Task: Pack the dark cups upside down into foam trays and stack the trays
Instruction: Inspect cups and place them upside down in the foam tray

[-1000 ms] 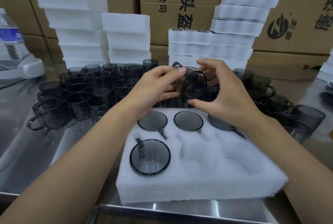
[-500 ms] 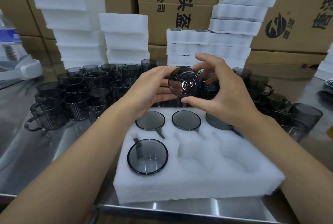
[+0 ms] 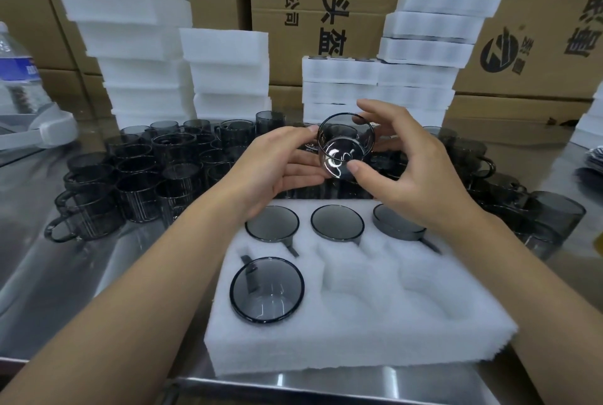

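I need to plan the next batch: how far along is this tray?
Four cups sit upside down in the tray. The left hand and right hand hold a fifth cup above it. Two near pockets are unfilled, many loose cups wait behind, and this tray is not stacked yet.

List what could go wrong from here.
1. The cup is only pinched mid-air between left hand and right hand; a slip could drop it onto the loose cups.
2. The rear right cup sits proud of the tray; a stacked tray may rock.
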The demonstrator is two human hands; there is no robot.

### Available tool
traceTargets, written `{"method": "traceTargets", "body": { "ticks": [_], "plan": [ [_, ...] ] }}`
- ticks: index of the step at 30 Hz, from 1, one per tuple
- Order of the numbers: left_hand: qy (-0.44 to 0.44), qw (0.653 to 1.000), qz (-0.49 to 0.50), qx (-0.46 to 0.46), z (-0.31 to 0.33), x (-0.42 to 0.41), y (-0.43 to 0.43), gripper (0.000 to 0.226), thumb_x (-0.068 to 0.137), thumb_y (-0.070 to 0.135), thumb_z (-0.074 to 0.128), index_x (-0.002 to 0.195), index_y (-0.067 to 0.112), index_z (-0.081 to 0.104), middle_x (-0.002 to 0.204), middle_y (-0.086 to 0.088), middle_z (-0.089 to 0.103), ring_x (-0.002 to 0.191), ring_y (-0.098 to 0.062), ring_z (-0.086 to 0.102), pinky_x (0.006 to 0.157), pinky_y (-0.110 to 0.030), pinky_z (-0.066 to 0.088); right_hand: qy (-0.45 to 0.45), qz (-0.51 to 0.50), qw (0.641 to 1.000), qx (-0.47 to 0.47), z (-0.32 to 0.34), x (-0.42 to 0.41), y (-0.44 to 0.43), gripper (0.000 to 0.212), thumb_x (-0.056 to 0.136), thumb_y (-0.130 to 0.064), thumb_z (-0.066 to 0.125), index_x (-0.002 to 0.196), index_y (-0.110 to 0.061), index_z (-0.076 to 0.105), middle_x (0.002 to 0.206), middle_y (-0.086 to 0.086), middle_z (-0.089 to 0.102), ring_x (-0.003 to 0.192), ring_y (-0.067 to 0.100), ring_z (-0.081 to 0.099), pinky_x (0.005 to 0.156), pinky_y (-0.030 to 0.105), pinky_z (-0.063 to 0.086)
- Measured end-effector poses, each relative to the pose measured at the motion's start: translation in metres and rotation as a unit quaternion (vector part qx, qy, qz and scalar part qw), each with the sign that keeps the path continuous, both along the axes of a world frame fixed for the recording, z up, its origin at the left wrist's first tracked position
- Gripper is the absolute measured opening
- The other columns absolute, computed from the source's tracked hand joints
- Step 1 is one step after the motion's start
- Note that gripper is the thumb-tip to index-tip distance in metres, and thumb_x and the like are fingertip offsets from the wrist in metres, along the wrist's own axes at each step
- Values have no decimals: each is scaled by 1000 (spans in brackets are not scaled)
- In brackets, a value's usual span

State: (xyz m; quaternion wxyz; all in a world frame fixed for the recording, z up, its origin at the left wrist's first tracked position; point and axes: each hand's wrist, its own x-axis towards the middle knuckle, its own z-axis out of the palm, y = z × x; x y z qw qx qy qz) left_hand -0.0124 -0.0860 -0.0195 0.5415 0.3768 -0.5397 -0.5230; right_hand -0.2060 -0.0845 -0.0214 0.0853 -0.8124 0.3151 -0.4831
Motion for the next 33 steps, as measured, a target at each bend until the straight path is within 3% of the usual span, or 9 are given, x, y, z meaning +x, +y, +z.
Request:
{"method": "traceTargets", "body": {
  "ticks": [9, 11, 15, 17, 20, 24, 28, 30, 33],
  "plan": [
    [-95, 995, -11, -25, 2, -1, 6, 24, 89, 38, 62, 90, 15, 67, 76, -13, 73, 64, -20, 71, 54, -21, 54, 78, 18, 990, 119, 20, -11, 9, 63, 62, -49, 74, 120, -55, 49, 110, -29, 53, 108, -4, 54, 88, 17, 45],
    [-148, 988, -23, -43, 4, -1, 10, 21, 88, 42, 64, 81, 23, 71, 74, -11, 73, 64, -19, 70, 54, -22, 54, 95, 47, 981, 162, 26, -14, 11, 58, 55, -55, 76, 109, -53, 56, 107, -23, 55, 103, 1, 59, 90, 27, 49],
    [-187, 976, -82, -82, 13, 2, 23, 23, 79, 47, 64, 67, 29, 70, 63, 1, 68, 55, -14, 66, 51, -20, 52, 79, 162, 955, 238, 33, -18, 18, 63, 45, -57, 88, 97, -39, 59, 102, 13, 64, 86, 40, 59, 79, 59, 50],
    [-189, 972, -103, -91, 15, 3, 26, 21, 76, 43, 64, 66, 25, 69, 60, 1, 66, 52, -11, 65, 49, -17, 50, 86, 209, 939, 260, 38, -22, 21, 64, 47, -58, 88, 101, -38, 59, 102, 11, 61, 75, 39, 53, 67, 53, 49],
    [-204, 969, -117, -75, 16, 3, 27, 25, 75, 38, 64, 75, 13, 65, 59, -1, 66, 49, -9, 62, 47, -16, 49, 100, 257, 914, 296, 42, -30, 23, 65, 52, -48, 89, 110, -37, 61, 104, -3, 58, 67, 15, 53, 61, 31, 49],
    [-298, 939, -156, -74, 19, 11, 30, 10, 82, 25, 71, 83, 15, 69, 63, 2, 69, 53, -6, 63, 45, -13, 44, 129, 294, 880, 349, 43, -33, 26, 55, 58, -23, 85, 107, -31, 62, 102, 0, 59, 68, 13, 57, 59, 25, 50],
    [-344, 908, -224, -80, 26, 30, 33, 64, 71, 3, 59, 131, 23, 53, 120, 5, 67, 98, -6, 59, 75, -17, 46, 208, 306, 854, 366, 43, -28, 32, 52, 60, -23, 85, 106, -28, 61, 105, 3, 59, 73, 12, 58, 62, 40, 53],
    [-343, 903, -240, -98, 28, 33, 35, 75, 68, 8, 66, 138, 24, 44, 136, 8, 56, 125, -4, 49, 95, -26, 43, 231, 293, 855, 361, 42, -23, 34, 52, 61, -26, 85, 106, -29, 61, 105, 1, 58, 75, 14, 59, 65, 50, 54],
    [-373, 881, -277, -94, 28, 30, 38, 82, 67, 28, 70, 143, 22, 38, 146, 7, 46, 136, -7, 38, 115, -40, 28, 250, 292, 849, 362, 41, -19, 37, 53, 61, -28, 85, 107, -31, 60, 105, 1, 57, 76, 20, 58, 68, 58, 51]
  ]
}}
